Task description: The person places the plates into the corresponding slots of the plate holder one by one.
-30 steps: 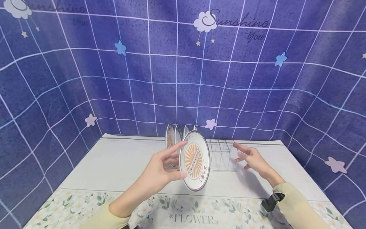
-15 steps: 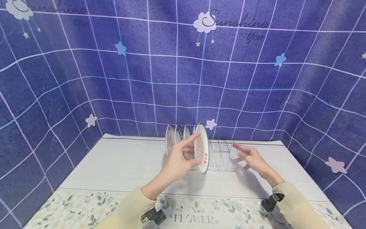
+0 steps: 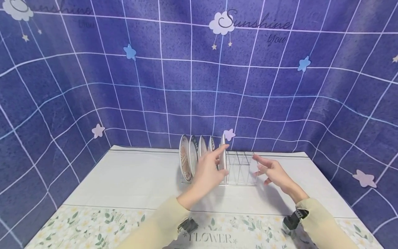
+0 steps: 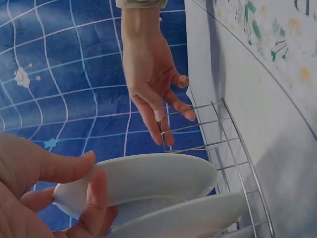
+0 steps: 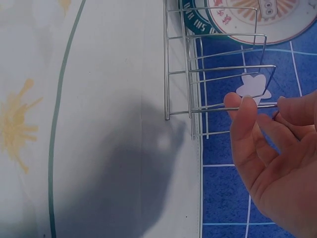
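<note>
My left hand [image 3: 209, 173] pinches the edge of a white plate [image 3: 222, 159] between thumb and fingers. The plate stands upright at the wire dish rack [image 3: 240, 164], right of the other plates. In the left wrist view its white back [image 4: 148, 173] faces the camera; whether its lower edge rests on the wires is hidden. My right hand [image 3: 276, 174] holds the rack's right end, with thumb and fingertips at the end wire [image 5: 267, 105] in the right wrist view. Several patterned plates, one a front plate [image 3: 185, 159], stand in a row in the rack's left part.
The rack stands on a white surface [image 3: 136, 173] near the back wall, a blue gridded cloth [image 3: 174, 97]. A floral cloth strip [image 3: 93, 224] runs along the front. Bare wire slots lie between the held plate and my right hand.
My left hand has carried the plate right and back toward the rack. The plate has turned from showing its patterned face to nearly edge-on. My right hand has stayed at the rack's end.
</note>
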Demonstrator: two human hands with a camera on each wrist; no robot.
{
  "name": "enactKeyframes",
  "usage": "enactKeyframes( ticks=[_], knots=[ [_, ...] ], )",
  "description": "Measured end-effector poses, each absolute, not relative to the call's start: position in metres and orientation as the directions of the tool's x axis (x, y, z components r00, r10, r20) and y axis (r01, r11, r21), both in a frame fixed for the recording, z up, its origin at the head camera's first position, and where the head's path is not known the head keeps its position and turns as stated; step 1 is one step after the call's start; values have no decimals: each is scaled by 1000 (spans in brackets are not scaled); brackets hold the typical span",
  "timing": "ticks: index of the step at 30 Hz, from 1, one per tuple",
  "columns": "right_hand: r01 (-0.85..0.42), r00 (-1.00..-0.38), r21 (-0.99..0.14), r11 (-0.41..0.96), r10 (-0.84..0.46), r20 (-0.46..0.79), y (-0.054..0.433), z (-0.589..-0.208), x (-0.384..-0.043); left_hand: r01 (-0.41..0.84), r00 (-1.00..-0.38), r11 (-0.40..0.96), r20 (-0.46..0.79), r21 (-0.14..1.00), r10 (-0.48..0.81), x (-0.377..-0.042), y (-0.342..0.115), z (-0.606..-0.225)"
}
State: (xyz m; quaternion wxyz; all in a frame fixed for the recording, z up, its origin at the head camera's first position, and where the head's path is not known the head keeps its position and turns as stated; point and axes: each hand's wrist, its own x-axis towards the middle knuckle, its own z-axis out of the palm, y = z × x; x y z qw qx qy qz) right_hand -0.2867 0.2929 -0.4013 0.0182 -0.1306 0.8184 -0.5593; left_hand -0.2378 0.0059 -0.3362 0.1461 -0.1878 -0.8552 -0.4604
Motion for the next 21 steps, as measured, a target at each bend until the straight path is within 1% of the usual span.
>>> enactKeyframes(
  ticks=[11, 17, 21],
  knots=[
    [-191, -965, -921, 340, -239, 112, 294, -401, -287, 471, -875, 607, 428, 640, 228, -250, 26, -333],
    [-185, -966, -921, 344, -234, 107, 293, -402, -287, 440, -896, 603, 372, 666, 243, -252, 24, -334],
    [-183, -967, -920, 347, -232, 104, 293, -402, -287, 430, -898, 651, 371, 625, 237, -254, 21, -339]
  ],
)
